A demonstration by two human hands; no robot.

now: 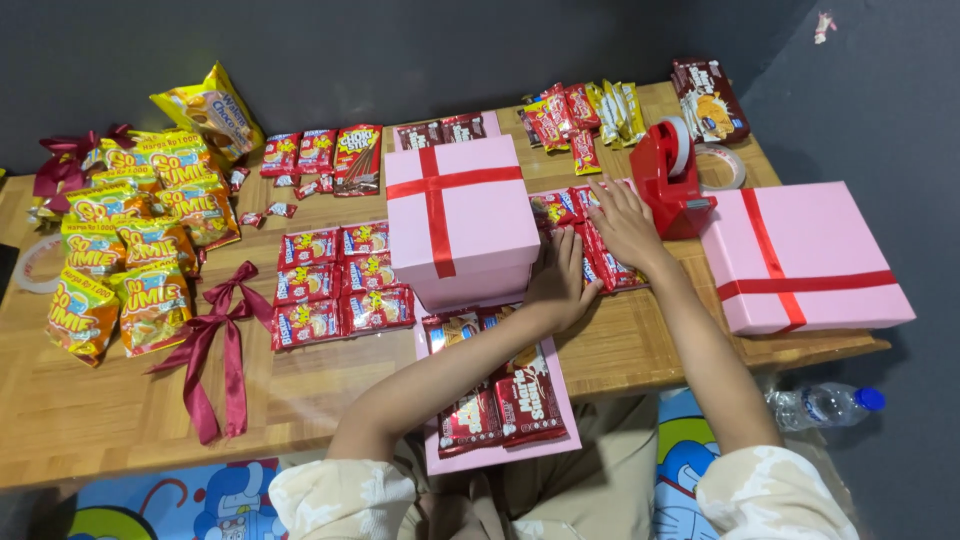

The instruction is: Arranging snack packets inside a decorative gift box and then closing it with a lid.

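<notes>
Wooden table (100,410) against a dark wall: mid-table, left hand (560,285) rests open-fingered against a ribboned pink box (460,215); right hand (622,222) lies flat on red packets (600,262) beside it.

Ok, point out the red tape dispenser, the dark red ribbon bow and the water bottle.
red tape dispenser (668,185), head view: on its red body, below the tape roll.
dark red ribbon bow (222,312), head view: on the knot.
water bottle (822,404), head view: on the clear body, lying on the floor.
</notes>
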